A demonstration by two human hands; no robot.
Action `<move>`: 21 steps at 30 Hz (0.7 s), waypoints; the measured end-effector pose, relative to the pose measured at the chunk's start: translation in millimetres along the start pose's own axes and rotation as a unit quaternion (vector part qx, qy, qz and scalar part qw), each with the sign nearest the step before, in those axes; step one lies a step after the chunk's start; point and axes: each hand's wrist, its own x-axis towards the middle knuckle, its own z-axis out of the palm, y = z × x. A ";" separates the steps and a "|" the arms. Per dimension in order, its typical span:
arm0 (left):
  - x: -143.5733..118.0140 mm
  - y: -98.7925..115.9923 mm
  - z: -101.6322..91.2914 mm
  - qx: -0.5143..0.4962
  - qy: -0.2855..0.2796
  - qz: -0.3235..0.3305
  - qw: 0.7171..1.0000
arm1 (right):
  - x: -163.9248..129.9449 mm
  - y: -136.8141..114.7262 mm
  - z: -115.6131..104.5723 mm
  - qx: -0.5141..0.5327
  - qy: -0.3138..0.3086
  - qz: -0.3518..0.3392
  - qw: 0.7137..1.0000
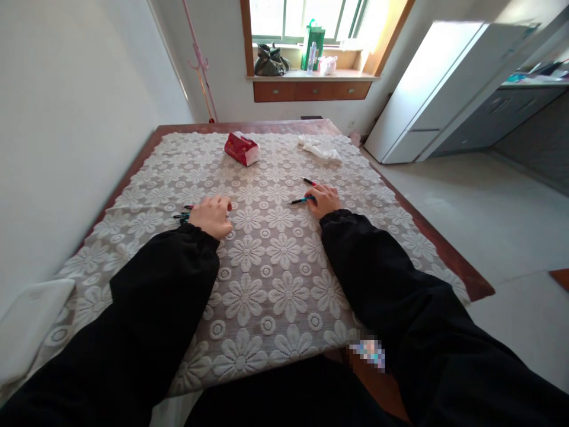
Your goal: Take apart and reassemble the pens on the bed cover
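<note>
This is a home: a reddish-brown wooden counter (462,277) wears a beige lace cloth with white flowers (284,252), with a red soft pack of tissues (240,148) on top. Beyond the counter's far edge, a bright wood-framed window (294,19) sits above brown wooden drawers (315,91). Past its far right corner stands a tall white refrigerator (427,89), with grey kitchen cabinets (518,112) farther right; past its far left corner, a slim pink coat stand (199,58).

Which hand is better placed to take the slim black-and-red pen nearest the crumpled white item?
Your right hand, probably: it is beside that black-and-red pen, though its fingers touch a blue-and-black pen. Your left hand is farther off, by other pens.
</note>
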 end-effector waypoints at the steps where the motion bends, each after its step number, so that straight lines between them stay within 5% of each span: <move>1: 0.4 -4.2 -0.7 0.001 -0.009 0.002 1.000 | 0.2 -0.1 0.3 -0.004 0.003 0.010 1.000; 6: 2.2 -14.1 -1.2 0.002 -0.038 0.003 0.999 | 3.1 4.4 -1.5 -0.018 0.037 0.075 0.996; 21: 7.3 -35.9 -3.1 -0.029 -0.106 0.009 0.994 | 7.7 15.5 -0.5 -0.042 0.067 0.116 0.990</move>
